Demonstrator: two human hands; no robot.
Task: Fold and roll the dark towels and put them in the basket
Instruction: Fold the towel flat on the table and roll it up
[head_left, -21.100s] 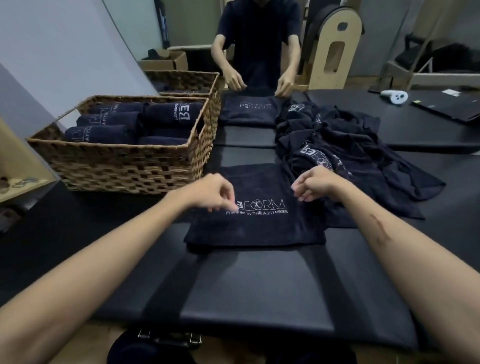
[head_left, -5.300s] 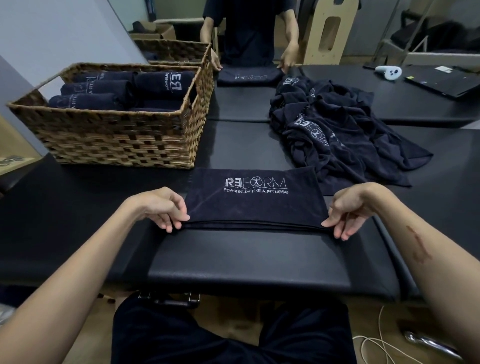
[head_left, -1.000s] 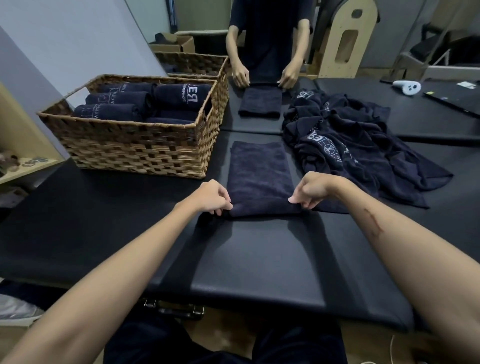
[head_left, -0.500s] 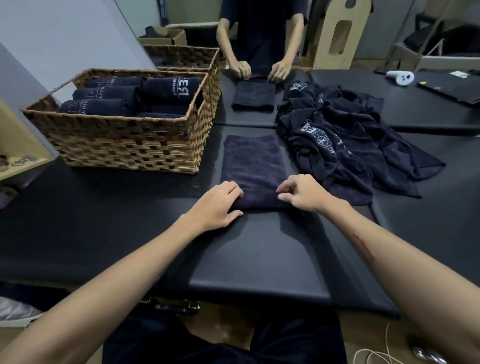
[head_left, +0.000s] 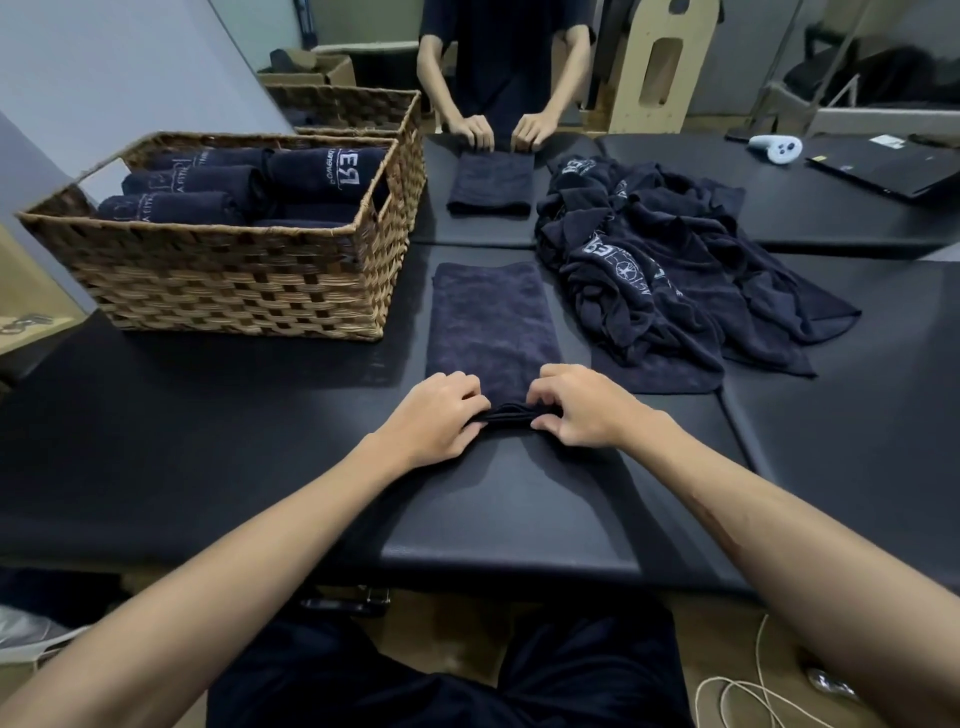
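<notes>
With several rolls already in the basket and a pile waiting, my left hand and right hand grip pinches the folded towel's near edge on the table, starting its roll.

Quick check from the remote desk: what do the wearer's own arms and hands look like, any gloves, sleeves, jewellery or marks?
Both arms are bare up to the frame edge, with no sleeves in view. The left hand and the right hand wear no gloves, and no rings, watch or wristbands show. The right forearm carries a long, thin, reddish mark like a scratch. No cables or devices are on the arms.
</notes>
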